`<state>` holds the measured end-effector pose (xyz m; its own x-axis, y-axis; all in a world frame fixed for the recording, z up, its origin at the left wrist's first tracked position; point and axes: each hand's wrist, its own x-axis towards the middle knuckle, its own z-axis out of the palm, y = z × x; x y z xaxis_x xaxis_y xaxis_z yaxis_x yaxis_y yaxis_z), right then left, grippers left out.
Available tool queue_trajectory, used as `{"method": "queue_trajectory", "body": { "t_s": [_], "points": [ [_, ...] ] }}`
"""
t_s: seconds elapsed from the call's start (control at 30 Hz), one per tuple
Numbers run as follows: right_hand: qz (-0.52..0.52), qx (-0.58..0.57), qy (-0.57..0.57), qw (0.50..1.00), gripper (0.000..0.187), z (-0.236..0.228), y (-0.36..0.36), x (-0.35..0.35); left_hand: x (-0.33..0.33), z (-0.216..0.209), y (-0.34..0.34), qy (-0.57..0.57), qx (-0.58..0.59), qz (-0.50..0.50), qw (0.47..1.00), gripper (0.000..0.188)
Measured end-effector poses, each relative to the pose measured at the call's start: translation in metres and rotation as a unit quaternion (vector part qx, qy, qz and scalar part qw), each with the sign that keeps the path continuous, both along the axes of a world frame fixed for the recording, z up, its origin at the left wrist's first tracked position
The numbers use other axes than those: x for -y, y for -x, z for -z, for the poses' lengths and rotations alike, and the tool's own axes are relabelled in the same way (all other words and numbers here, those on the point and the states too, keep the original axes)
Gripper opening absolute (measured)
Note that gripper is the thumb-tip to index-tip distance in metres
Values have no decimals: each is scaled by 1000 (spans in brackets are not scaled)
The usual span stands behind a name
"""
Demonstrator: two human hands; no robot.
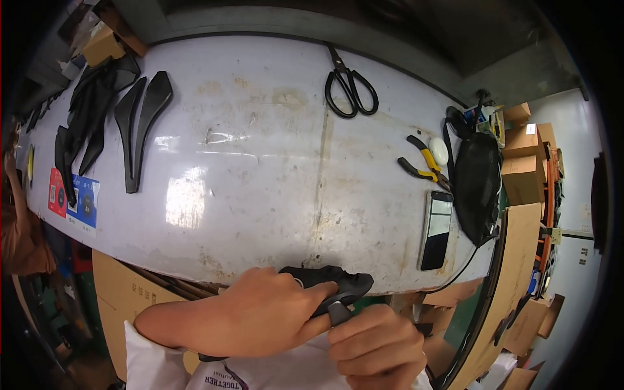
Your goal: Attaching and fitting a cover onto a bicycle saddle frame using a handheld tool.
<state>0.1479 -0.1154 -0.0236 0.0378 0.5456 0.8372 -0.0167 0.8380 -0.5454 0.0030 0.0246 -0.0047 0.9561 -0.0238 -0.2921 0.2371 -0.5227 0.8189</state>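
Note:
At the table's near edge my left hand (260, 318) is closed around a black moulded part (351, 286), its fingers wrapped over the near side. The part has a rounded, uneven end that points right. My right hand (380, 348) is closed in a fist just beside it. From its fingers comes a dark grey flat-ended piece (339, 313), which reaches the left fingers and the near side of the black part. Most of that piece is hidden in the fist, so its kind cannot be told. A dark tip (426, 329) shows past the right hand.
On the white table (247, 175) lie black scissors (351, 91), yellow-black pliers (426, 162), a white oval object (439, 151), a phone (436, 231) and a black mesh bag (478, 185). Long black curved parts (140, 136) lie left. Cardboard boxes (523, 159) stand right. Another person's arm (19, 201) shows far left.

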Motion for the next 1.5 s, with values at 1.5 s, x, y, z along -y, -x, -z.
{"method": "queue_trajectory", "body": {
  "t_s": [1.5],
  "points": [
    [166, 9, -81, 983, 23, 29, 16, 20, 10, -5, 116, 5, -25, -56, 998, 63]
  ]
}}
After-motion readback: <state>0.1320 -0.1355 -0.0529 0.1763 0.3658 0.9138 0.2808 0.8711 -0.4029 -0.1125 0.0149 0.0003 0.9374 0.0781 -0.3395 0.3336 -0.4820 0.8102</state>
